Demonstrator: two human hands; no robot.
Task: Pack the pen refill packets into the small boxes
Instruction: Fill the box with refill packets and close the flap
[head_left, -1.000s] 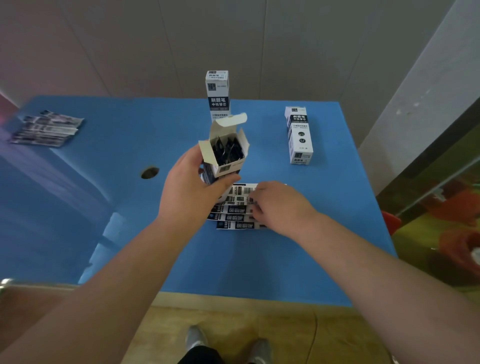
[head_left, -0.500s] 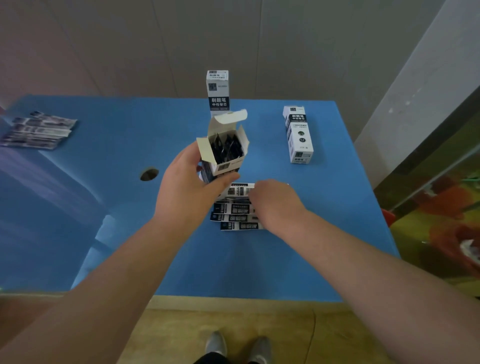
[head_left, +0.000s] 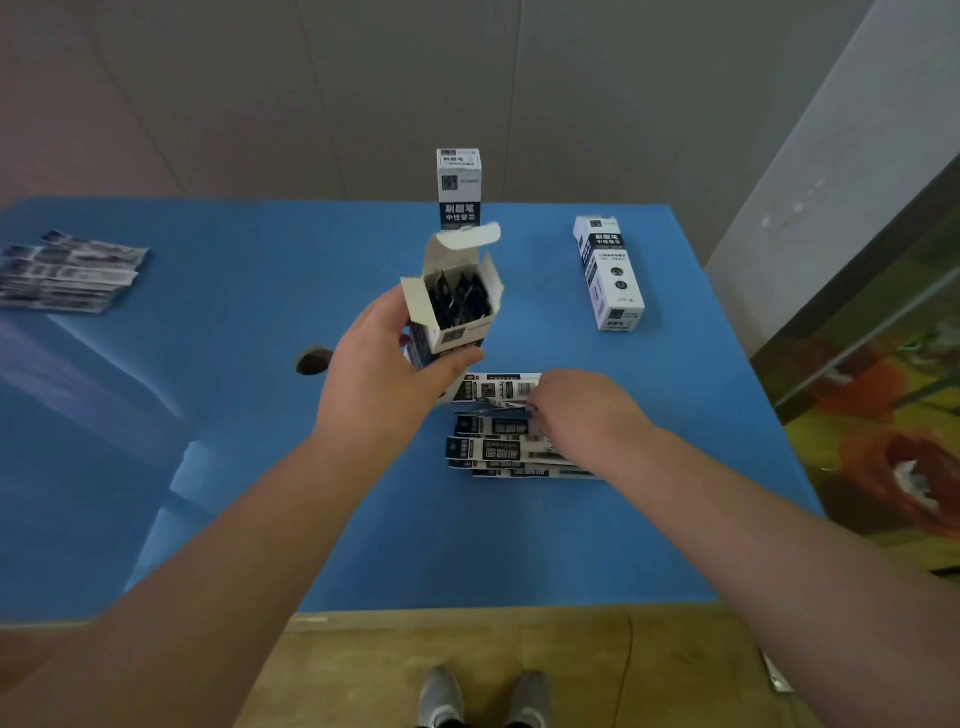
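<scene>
So the left hand (head_left: 384, 384) has its fingers wrapped around a small open box (head_left: 452, 306), held upright above the worktop (head_left: 234, 467) with the flaps up and dark packets already standing inside. The right hand (head_left: 576, 410) is down on the fanned pile of pen refill packets (head_left: 498, 441), fingertips curled at the top packet's right end, though I can't tell if it's actually pinched yet. The pile sits directly below and just right of the box, so the right hand is the nearer one. The packets are flat, glossy-looking strips lying with their long axis left-right, while the box mouth faces up, so I'd guess each one needs turning on end to slide in. The box looks like thin white card with black print.
</scene>
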